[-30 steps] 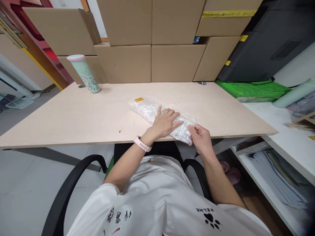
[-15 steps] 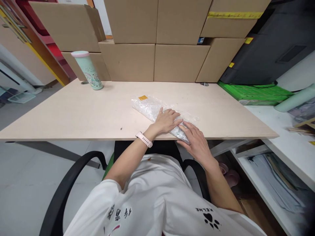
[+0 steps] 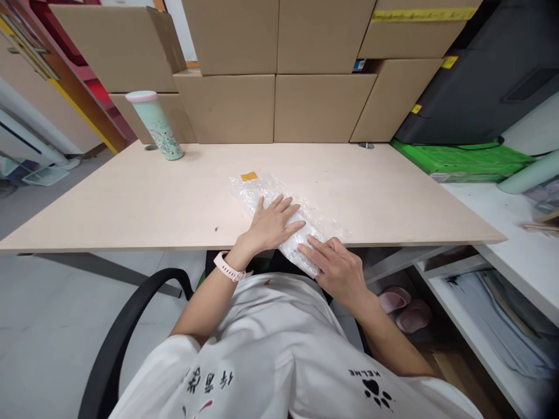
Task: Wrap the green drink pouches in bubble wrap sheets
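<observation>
A flat package in clear bubble wrap (image 3: 301, 235) lies slantwise on the table, its near end sticking out past the front edge. An orange-yellow piece of tape or label (image 3: 248, 176) marks its far left end. My left hand (image 3: 271, 224) rests flat on the wrap with fingers spread, pressing on its middle. At the near end, my right hand (image 3: 338, 269) holds the package's right side, with fingertips on top and the other fingers curled. The thumb of that hand is partly hidden. What lies inside the wrap cannot be made out.
A mint tumbler (image 3: 159, 129) with a pink lid stands at the table's (image 3: 109, 203) back left. Stacked cardboard boxes (image 3: 231, 110) line the back. To the right are a green box (image 3: 467, 160) and a dark case (image 3: 484, 87). A chair armrest (image 3: 117, 326) is at left.
The package has shifted toward me, its near end now further over the edge. My left hand moved left and spread its fingers. My right hand moved slightly down and left, curling its fingers.
</observation>
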Available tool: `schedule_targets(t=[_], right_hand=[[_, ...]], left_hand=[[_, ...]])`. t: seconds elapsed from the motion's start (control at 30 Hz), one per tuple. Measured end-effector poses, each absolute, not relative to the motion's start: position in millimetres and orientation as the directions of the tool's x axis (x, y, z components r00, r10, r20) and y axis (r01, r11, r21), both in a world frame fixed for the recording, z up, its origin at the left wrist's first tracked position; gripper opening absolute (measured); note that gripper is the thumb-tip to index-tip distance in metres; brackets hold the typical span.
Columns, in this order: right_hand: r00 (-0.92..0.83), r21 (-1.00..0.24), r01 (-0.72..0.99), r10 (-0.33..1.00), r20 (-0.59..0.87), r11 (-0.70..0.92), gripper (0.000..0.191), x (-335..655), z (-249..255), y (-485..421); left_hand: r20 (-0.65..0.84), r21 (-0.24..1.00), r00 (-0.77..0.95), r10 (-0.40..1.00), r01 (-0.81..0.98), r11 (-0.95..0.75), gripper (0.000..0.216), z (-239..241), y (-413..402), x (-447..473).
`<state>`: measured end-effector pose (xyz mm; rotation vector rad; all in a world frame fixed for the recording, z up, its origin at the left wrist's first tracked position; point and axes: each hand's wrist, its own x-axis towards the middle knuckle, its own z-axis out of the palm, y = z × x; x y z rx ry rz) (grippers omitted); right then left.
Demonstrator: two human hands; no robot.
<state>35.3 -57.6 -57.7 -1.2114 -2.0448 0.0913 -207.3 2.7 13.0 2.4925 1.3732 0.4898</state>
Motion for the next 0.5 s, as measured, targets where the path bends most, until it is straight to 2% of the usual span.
schedule_targets(t=[0.1, 0.27, 0.37, 0.5], right_hand=[[-0.232, -0.498, 0.677, 0.799, 0.555, 0.542, 0.036, 48.6, -64.5, -54.5], [-0.308, -0.54, 0.649, 0.834, 0.458, 0.536, 0.037, 21.1, -79.2, -43.6], [-0.306, -0.506, 0.705, 0.857, 0.415, 0.497, 0.042, 11.0, -73.6, -36.3], [-0.29, -0.412, 0.777, 0.851, 0.438, 0.476, 0.053, 20.6, -49.3, -31.7]], left_hand=[[0.193, 0.385, 0.543, 0.817, 0.725, -0.572, 0.058, 10.7, -3.9, -216.9], [0.17, 0.387, 0.586, 0.793, 0.7, -0.6, 0.052, 6.4, -11.7, -226.4], [0.174, 0.409, 0.578, 0.797, 0.694, -0.593, 0.047, 8.5, -15.2, -227.8], [0.151, 0.436, 0.582, 0.799, 0.686, -0.582, 0.046, 11.9, -17.1, -228.2]])
